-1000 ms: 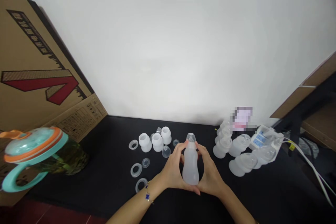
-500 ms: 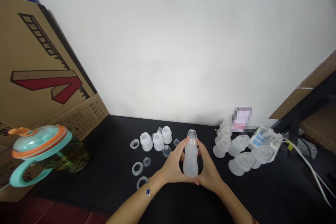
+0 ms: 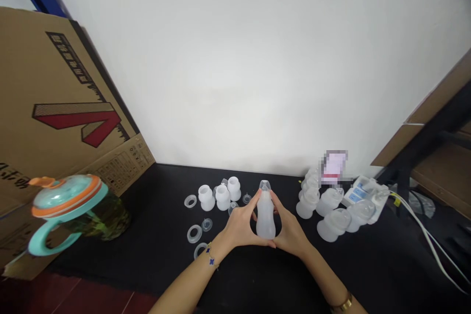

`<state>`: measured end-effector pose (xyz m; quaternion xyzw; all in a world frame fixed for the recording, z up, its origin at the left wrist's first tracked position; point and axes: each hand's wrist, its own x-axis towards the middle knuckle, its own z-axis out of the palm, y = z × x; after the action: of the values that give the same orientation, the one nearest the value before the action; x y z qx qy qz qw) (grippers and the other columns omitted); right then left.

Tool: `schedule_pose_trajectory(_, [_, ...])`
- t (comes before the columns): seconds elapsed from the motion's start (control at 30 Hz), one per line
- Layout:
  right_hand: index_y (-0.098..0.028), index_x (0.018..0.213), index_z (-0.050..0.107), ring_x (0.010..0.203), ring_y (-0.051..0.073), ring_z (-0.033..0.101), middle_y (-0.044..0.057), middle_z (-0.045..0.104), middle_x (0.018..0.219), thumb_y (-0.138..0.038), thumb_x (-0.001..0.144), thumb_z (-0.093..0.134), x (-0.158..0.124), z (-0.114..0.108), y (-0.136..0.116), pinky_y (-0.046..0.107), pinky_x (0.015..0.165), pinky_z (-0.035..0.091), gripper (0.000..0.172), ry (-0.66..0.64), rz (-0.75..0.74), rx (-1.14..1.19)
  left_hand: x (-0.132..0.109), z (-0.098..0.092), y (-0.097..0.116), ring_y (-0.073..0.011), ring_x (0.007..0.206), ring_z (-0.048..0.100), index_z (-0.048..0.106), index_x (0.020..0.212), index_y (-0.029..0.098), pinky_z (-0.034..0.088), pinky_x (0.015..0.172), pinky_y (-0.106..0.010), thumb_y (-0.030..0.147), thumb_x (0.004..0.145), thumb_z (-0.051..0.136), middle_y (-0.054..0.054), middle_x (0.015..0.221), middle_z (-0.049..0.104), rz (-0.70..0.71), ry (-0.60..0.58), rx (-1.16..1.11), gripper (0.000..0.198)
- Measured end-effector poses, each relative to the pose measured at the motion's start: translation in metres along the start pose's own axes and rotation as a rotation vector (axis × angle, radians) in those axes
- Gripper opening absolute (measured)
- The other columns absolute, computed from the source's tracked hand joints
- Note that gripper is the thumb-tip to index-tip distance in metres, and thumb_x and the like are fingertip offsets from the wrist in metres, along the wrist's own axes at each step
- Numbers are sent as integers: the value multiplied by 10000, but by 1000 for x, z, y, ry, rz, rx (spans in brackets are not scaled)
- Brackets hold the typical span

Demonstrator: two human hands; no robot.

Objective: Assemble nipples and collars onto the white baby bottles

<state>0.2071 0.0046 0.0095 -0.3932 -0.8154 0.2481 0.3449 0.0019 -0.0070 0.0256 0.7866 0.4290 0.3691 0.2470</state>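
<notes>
Both hands cupped a frosted silicone baby bottle (image 3: 265, 218), which stood upright between them. The left hand (image 3: 238, 228) pressed on its left side and the right hand (image 3: 292, 230) on its right, in a closed grip, with the upper fingers reaching the shoulder just under the clear teat (image 3: 264, 185) and the lower fingers meeting at the bottle's base. On the black table (image 3: 257, 284), white bottle collars (image 3: 222, 197) and clear rings (image 3: 194, 233) lay to the left and far of the hands, none touching them. More frosted bottles (image 3: 307, 203) stood well to the right, near a white cable (image 3: 429, 238). Far left, a teal-handled cup with an orange rim (image 3: 68, 201) stood before a cardboard box (image 3: 73, 108) (its printing was too angled to read). A bracelet (image 3: 211, 260) circled the left wrist.
</notes>
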Motion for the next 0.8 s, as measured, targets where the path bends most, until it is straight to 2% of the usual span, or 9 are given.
schedule_pose_trajectory(0.07, [-252, 1584, 47, 1054, 339, 666, 136, 626, 1317, -404, 643, 821, 1, -2, 0, 473, 877, 538, 1228, -44, 22, -21, -1, 2, -4, -250, 673, 694, 178, 1576, 171, 571, 670, -397, 645, 503, 847, -20, 827, 724, -14, 6, 85, 1350])
schedule_pose_trajectory(0.17, [-223, 1581, 69, 984, 343, 683, 129, 685, 1191, -403, 628, 829, 1, -2, 0, 483, 853, 535, 1232, -71, 46, -32, -2, 4, -7, -244, 647, 687, 191, 1574, 168, 558, 651, -379, 658, 533, 825, -15, 783, 711, -9, 0, 130, 1314])
schedule_pose_trajectory(0.37, [-296, 1578, 43, 1063, 321, 672, 96, 661, 1260, -337, 663, 812, 2, -4, -6, 477, 898, 537, 1196, -23, 49, 67, -3, 8, -5, -249, 764, 691, 152, 1581, 175, 576, 717, -388, 668, 549, 820, -41, 902, 722, 57, 46, 63, 1325])
schedule_pose_trajectory(0.57, [-287, 1581, 32, 1064, 312, 674, 90, 678, 1228, -377, 642, 837, 1, -5, -5, 453, 901, 533, 1240, -40, 13, 76, -5, 8, -2, -239, 739, 689, 98, 1589, 205, 579, 682, -372, 655, 585, 812, -39, 926, 726, 45, 43, 67, 1312])
schedule_pose_trajectory(0.8, [-292, 1580, 6, 1070, 326, 673, 96, 672, 1247, -377, 633, 833, -1, -3, -7, 459, 890, 531, 1260, -32, 44, 77, -6, 9, -3, -221, 732, 685, 116, 1587, 216, 590, 673, -351, 604, 590, 841, -71, 1068, 726, 145, 97, 54, 1292])
